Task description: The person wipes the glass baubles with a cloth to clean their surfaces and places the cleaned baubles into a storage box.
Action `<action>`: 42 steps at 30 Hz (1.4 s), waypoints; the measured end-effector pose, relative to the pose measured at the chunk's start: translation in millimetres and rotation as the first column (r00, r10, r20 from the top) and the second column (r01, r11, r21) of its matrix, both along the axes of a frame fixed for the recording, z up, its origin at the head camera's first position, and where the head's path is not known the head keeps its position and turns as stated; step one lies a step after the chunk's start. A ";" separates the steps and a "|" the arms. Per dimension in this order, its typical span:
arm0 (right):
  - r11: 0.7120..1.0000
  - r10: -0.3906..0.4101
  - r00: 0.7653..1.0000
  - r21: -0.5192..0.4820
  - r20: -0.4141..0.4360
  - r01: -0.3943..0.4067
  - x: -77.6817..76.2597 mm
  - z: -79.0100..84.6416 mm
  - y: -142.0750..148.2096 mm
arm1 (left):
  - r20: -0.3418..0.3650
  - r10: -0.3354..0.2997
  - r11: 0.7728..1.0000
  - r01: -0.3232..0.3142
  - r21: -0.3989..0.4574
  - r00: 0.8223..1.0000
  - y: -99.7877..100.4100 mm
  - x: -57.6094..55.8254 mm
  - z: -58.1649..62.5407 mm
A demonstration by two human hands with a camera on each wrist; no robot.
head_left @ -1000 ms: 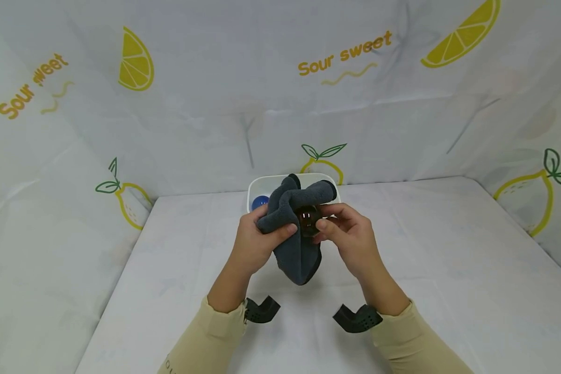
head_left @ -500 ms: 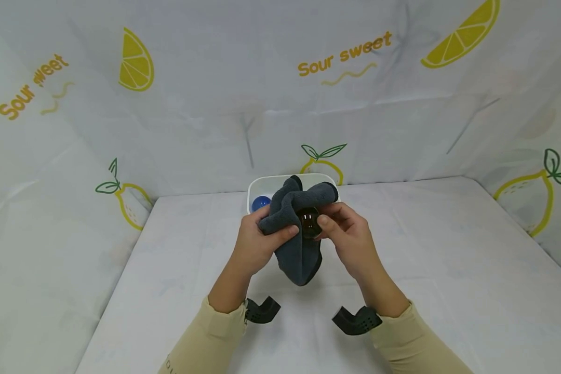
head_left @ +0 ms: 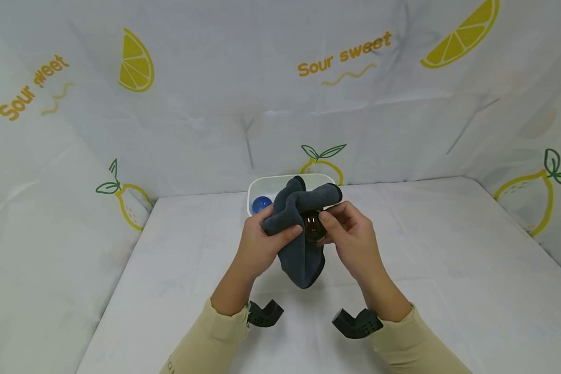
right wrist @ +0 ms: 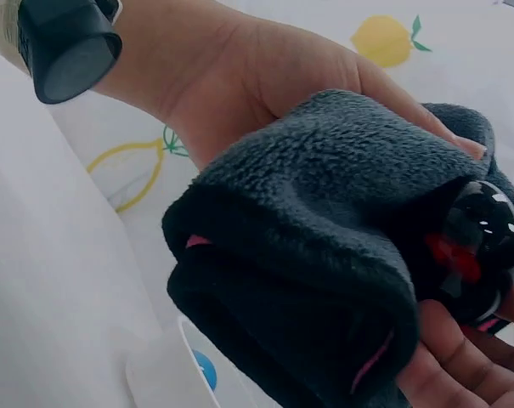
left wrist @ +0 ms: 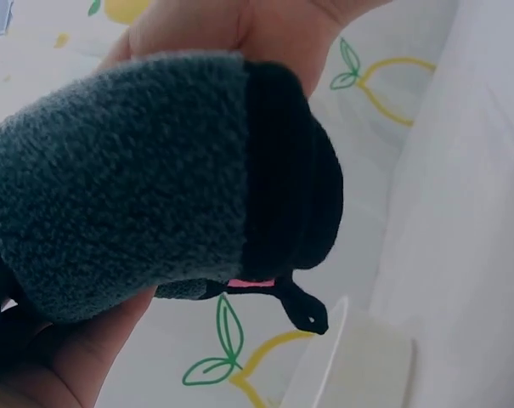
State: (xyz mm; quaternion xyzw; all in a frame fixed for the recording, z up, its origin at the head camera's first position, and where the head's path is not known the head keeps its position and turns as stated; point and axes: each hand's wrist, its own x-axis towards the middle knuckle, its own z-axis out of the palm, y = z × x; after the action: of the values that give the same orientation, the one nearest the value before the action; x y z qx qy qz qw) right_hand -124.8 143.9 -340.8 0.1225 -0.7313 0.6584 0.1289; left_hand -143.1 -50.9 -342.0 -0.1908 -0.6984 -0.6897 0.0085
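Note:
A thick dark grey cloth (head_left: 303, 265) with a black edge is bunched in my left hand (head_left: 259, 241), thumb pressing on its front. Nestled against its folds is a glossy dark ball (head_left: 315, 227), see-through and reddish brown inside. My right hand (head_left: 352, 234) pinches the ball at its right side, thumb on top. In the right wrist view, cloth wraps behind the ball (right wrist: 486, 238), and a red patch shows in it. The left wrist view has mostly the rolled cloth (left wrist: 121, 170), which hides the ball there.
Behind the hands, a white tray (head_left: 266, 183) stands near the table's back edge, partly covered by the cloth. A blue ball (head_left: 262, 203) lies at its left end. A lemon-printed white sheet (head_left: 205, 130) hangs behind the white-covered table (head_left: 182, 270).
Both hands, cloth and ball have shifted slightly right and toward me, uncovering more of the blue ball. The right fingers have changed their hold on the dark ball.

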 end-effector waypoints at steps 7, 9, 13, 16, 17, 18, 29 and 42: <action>0.985 0.109 0.987 0.147 -0.115 -0.091 0.5 0.1 3.8 | 0.003 0.066 0.997 -0.067 0.043 0.998 -3.9 -3.8 -3.4; 0.978 0.107 0.983 0.194 -0.147 -0.077 0.2 -0.8 3.4 | -0.005 0.056 0.997 -0.056 0.058 0.998 -4.8 -4.0 -2.9; 0.971 0.059 0.981 0.238 -0.184 -0.014 0.7 -2.5 1.3 | -0.012 0.033 0.997 -0.032 0.074 0.999 -5.8 -3.8 -1.2; 0.968 0.044 0.979 0.250 -0.197 0.007 1.4 -3.1 0.2 | -0.015 0.028 0.996 -0.027 0.081 0.999 -6.6 -3.6 -0.5; 0.967 0.041 0.979 0.253 -0.201 0.011 1.7 -3.0 0.0 | -0.018 0.026 0.996 -0.024 0.082 0.999 -6.9 -3.7 -0.5; 0.967 0.040 0.978 0.256 -0.202 0.014 1.9 -2.9 0.0 | -0.022 0.024 0.996 -0.022 0.082 0.999 -7.2 -3.7 -0.5; 0.957 0.009 0.987 0.289 -0.163 0.039 2.0 -2.1 0.5 | -0.064 0.015 0.999 -0.012 0.039 0.998 -7.9 -4.1 -1.2; 0.948 -0.034 0.996 0.313 -0.078 0.057 3.5 1.6 0.6 | -0.083 -0.010 1.000 0.011 0.009 0.997 -7.4 -3.2 1.1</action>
State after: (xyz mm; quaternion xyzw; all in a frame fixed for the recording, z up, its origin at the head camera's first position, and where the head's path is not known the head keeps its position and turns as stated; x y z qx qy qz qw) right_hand -121.3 144.5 -339.2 0.1483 -0.8246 0.5252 0.1491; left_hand -146.3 -58.3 -340.8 -0.2228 -0.6932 -0.6846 0.0348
